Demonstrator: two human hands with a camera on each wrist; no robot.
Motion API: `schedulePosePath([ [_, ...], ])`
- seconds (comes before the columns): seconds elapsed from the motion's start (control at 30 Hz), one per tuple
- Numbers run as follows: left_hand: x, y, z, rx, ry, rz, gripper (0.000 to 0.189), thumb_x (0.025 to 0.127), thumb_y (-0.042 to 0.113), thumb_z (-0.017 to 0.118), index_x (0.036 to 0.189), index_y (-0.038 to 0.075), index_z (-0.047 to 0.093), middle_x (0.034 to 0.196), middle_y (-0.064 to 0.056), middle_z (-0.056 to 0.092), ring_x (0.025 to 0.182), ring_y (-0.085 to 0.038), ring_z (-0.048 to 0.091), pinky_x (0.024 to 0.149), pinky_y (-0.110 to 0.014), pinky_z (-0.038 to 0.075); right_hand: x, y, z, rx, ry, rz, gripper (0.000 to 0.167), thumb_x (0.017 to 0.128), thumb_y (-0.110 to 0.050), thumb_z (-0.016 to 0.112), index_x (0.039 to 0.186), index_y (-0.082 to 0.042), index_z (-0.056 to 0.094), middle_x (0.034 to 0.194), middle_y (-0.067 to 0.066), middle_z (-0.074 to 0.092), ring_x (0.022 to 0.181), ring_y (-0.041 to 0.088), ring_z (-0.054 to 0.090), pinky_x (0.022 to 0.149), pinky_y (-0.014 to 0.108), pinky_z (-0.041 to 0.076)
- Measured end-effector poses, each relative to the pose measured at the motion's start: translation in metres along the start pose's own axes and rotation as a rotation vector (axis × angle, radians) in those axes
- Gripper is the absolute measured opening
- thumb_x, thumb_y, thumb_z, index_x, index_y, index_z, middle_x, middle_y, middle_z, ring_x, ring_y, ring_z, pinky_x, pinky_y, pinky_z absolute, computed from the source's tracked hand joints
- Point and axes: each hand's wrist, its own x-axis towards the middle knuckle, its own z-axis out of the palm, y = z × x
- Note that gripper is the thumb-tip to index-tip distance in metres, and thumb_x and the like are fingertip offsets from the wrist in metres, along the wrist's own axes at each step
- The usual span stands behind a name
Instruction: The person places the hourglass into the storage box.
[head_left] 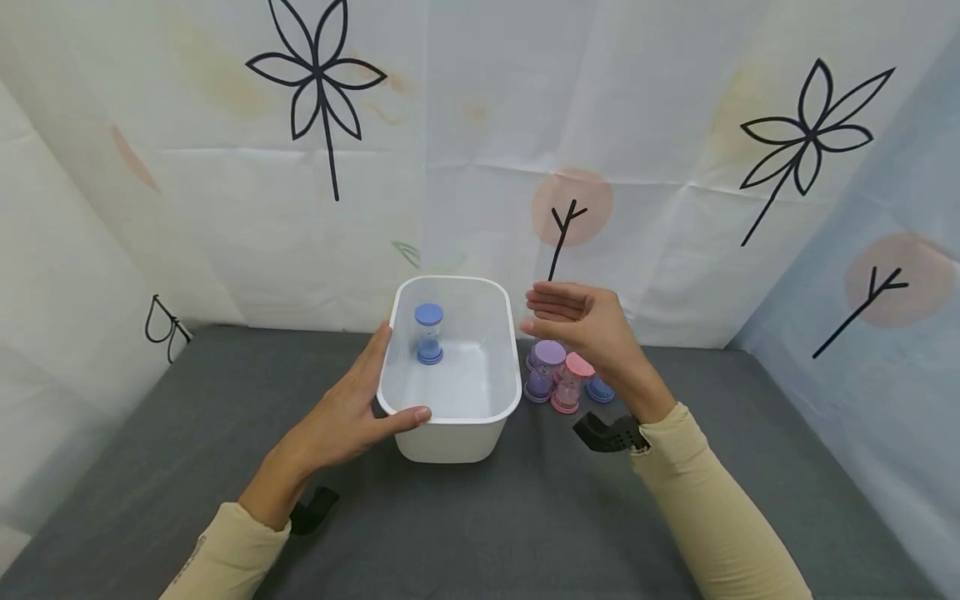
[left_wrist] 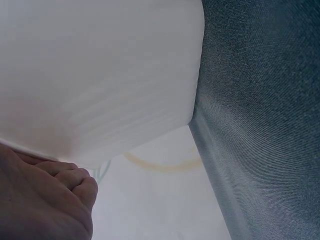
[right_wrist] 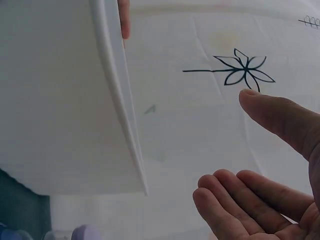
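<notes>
A white plastic tub (head_left: 457, 433) stands in the middle of the table. My left hand (head_left: 341, 417) holds its near left corner, the fingers along the left side and the thumb over the front rim. Inside the tub, toward the left wall, a blue sand timer (head_left: 430, 335) stands upright. Right of the tub are a purple sand timer (head_left: 545, 371) and a pink sand timer (head_left: 572, 383), with a blue-based one (head_left: 600, 389) partly hidden. Above them my right hand (head_left: 585, 325) is raised with nothing in it, its thumb apart from the fingers.
A dark grey cloth (head_left: 495, 533) covers the table. White printed fabric (head_left: 480, 208) hangs close behind the tub, and more fabric walls rise at both sides. Black straps with wrist cameras (head_left: 611, 433) sit on both wrists.
</notes>
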Motion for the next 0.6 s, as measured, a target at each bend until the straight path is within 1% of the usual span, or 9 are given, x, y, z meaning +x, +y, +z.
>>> schedulePosePath([
  [0.1,0.000,0.000,0.000,0.003,-0.003,0.005,0.116,0.086,0.044,0.080,0.163,0.033,-0.007,0.169,-0.003,0.009,0.141,-0.032,0.035,0.105,-0.063,0.036,-0.013,0.010,-0.013,0.012,0.053,-0.010,0.060,0.085,0.002,0.079,0.140,0.006,0.055,0.133,0.018,0.063,0.120,0.024,0.064,0.095,0.030,0.051],
  [0.17,0.000,0.001,0.001,0.003,-0.003,0.002,0.116,0.086,0.045,0.080,0.163,0.033,-0.007,0.169,-0.003,0.009,0.140,-0.033,0.036,0.105,-0.063,0.036,-0.020,0.016,-0.021,0.029,0.083,-0.015,0.060,0.085,0.003,0.079,0.139,0.008,0.055,0.130,0.016,0.065,0.120,0.024,0.064,0.094,0.030,0.052],
  [0.3,0.000,0.001,0.001,-0.006,-0.001,-0.003,0.117,0.085,0.045,0.080,0.163,0.034,-0.007,0.169,-0.002,0.009,0.139,-0.033,0.038,0.105,-0.062,0.037,-0.035,0.026,-0.033,0.040,0.119,-0.027,0.059,0.086,0.003,0.079,0.139,0.010,0.053,0.124,0.007,0.069,0.120,0.023,0.064,0.092,0.028,0.052],
  [0.37,0.000,0.001,0.002,-0.002,-0.002,-0.006,0.117,0.086,0.045,0.080,0.163,0.033,-0.006,0.169,-0.002,0.009,0.139,-0.033,0.038,0.105,-0.062,0.037,-0.041,0.030,-0.038,0.029,0.131,-0.035,0.059,0.086,0.003,0.078,0.139,0.010,0.053,0.122,0.002,0.069,0.118,0.020,0.065,0.092,0.027,0.053],
  [0.43,0.000,0.000,0.001,0.002,-0.003,-0.005,0.116,0.086,0.045,0.079,0.163,0.032,-0.007,0.169,-0.002,0.009,0.139,-0.033,0.038,0.104,-0.062,0.037,-0.045,0.035,-0.042,0.016,0.140,-0.039,0.059,0.087,0.003,0.078,0.139,0.011,0.053,0.121,0.000,0.069,0.118,0.019,0.065,0.090,0.027,0.053],
  [0.6,0.000,0.001,0.000,0.012,-0.005,-0.008,0.116,0.086,0.045,0.079,0.163,0.031,-0.007,0.169,-0.002,0.007,0.140,-0.034,0.037,0.104,-0.064,0.037,-0.050,0.040,-0.052,0.033,0.164,-0.054,0.060,0.086,0.003,0.079,0.140,0.011,0.053,0.121,-0.002,0.070,0.115,0.015,0.066,0.090,0.027,0.053],
])
